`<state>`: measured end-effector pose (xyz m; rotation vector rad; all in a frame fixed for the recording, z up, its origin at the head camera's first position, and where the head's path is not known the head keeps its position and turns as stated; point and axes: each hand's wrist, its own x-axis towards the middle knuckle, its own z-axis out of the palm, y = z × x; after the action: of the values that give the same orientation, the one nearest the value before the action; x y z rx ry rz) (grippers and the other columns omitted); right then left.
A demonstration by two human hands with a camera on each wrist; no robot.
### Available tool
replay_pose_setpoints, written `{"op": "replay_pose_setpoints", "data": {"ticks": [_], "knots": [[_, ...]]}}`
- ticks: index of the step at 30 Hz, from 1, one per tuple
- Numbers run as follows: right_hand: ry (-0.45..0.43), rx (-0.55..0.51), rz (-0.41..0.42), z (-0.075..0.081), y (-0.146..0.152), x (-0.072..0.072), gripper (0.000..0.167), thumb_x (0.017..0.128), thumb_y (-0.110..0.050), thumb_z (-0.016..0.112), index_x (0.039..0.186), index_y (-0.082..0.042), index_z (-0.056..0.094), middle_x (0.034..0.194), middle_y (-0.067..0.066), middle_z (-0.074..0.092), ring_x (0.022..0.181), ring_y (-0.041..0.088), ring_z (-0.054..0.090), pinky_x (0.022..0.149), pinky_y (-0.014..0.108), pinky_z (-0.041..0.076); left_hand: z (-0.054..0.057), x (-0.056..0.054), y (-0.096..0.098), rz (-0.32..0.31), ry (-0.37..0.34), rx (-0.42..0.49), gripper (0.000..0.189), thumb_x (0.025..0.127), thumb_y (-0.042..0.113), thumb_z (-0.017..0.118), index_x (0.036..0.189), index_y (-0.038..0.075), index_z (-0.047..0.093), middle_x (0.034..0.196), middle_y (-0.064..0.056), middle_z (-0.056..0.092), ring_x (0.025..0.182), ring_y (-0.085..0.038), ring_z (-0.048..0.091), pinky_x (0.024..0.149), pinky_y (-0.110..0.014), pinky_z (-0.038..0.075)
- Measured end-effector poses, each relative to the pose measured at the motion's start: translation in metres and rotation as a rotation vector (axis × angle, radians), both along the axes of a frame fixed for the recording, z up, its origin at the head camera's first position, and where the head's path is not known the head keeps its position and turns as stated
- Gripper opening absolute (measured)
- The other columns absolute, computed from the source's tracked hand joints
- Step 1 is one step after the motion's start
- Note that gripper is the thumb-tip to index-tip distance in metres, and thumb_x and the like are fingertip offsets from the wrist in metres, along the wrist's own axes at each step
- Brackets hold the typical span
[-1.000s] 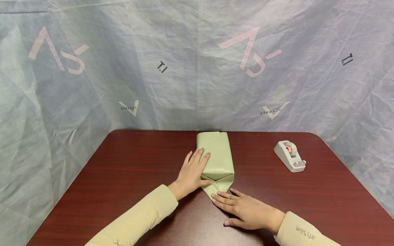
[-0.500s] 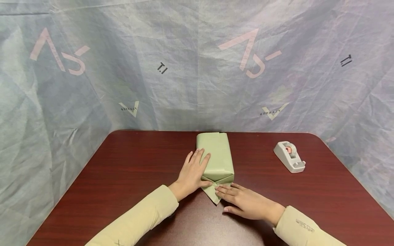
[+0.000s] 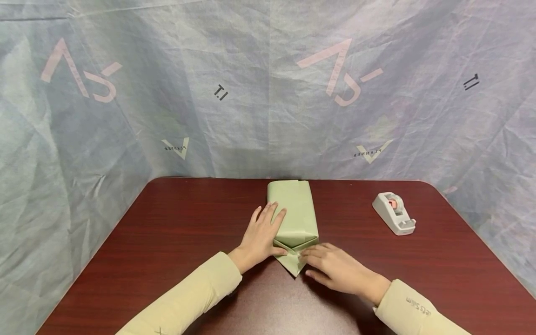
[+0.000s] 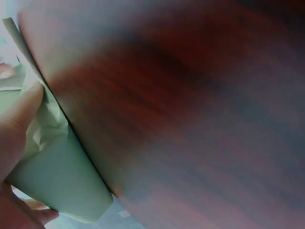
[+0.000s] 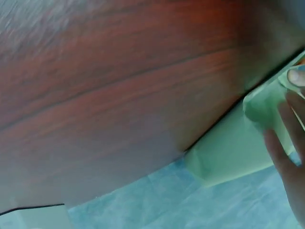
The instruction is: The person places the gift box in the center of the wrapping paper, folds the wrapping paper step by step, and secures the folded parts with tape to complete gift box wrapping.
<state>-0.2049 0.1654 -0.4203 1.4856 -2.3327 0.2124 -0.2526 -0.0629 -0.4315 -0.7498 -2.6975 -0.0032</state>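
Observation:
A box-shaped package in light green wrapping paper (image 3: 294, 204) lies lengthwise on the table. Its near end has folded sides and a pointed paper flap (image 3: 291, 266) that reaches toward me. My left hand (image 3: 258, 236) rests with spread fingers on the package's left side and top, its thumb on the folded end. In the left wrist view that thumb (image 4: 27, 107) presses on creased paper. My right hand (image 3: 337, 269) touches the right side of the folded end with extended, slightly bent fingers. The right wrist view shows its fingers (image 5: 281, 148) against the paper, slightly blurred.
A white tape dispenser (image 3: 394, 214) with a roll in it stands at the right rear of the dark red wooden table (image 3: 188, 218). Behind the table and along its sides hangs a grey printed cloth (image 3: 251, 116).
My right hand has moved from the tip of the flap up and away from me to the right side of the folded end. The left hand and package have stayed in place.

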Motion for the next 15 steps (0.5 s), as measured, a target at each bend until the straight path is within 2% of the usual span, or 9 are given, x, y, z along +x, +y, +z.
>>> {"op": "replay_pose_setpoints", "data": {"ticks": [3,6,10,15], "knots": [[0.106,-0.109,-0.033,0.007,0.001,-0.004,0.023,0.071,-0.013,0.073,0.092,-0.011,0.065,0.096,0.000,0.065,0.091,0.014,0.059,0.080,0.032,0.046,0.000,0.000,-0.001,-0.014,-0.016,0.023,0.109,0.059,0.065,0.071,0.144,0.014,0.026,0.148,-0.015,0.026,0.137,-0.028,0.025,0.110,-0.048,0.020],[0.163,-0.173,-0.084,0.012,0.002,-0.007,0.030,0.066,-0.011,0.074,0.093,-0.010,0.062,0.096,0.001,0.060,0.090,0.015,0.056,0.078,0.032,0.044,0.000,0.000,-0.003,-0.041,-0.049,0.055,0.106,0.062,0.061,0.072,0.144,0.013,0.024,0.148,-0.016,0.024,0.138,-0.030,0.023,0.109,-0.050,0.020],[0.175,-0.160,-0.165,0.013,0.002,-0.011,0.055,0.063,-0.018,0.079,0.111,-0.005,0.056,0.114,0.009,0.054,0.103,0.024,0.051,0.086,0.039,0.041,0.002,-0.001,-0.006,-0.068,-0.065,0.064,0.102,0.065,0.055,0.073,0.144,0.014,0.024,0.149,-0.015,0.024,0.138,-0.029,0.023,0.108,-0.051,0.021],[0.085,-0.057,-0.239,0.004,0.003,-0.018,0.095,0.058,-0.038,0.083,0.135,-0.005,0.038,0.142,0.015,0.035,0.127,0.030,0.036,0.099,0.045,0.032,0.002,-0.002,-0.008,-0.079,-0.038,0.062,0.098,0.066,0.053,0.074,0.143,0.015,0.027,0.147,-0.014,0.027,0.137,-0.028,0.026,0.107,-0.050,0.023]]}}
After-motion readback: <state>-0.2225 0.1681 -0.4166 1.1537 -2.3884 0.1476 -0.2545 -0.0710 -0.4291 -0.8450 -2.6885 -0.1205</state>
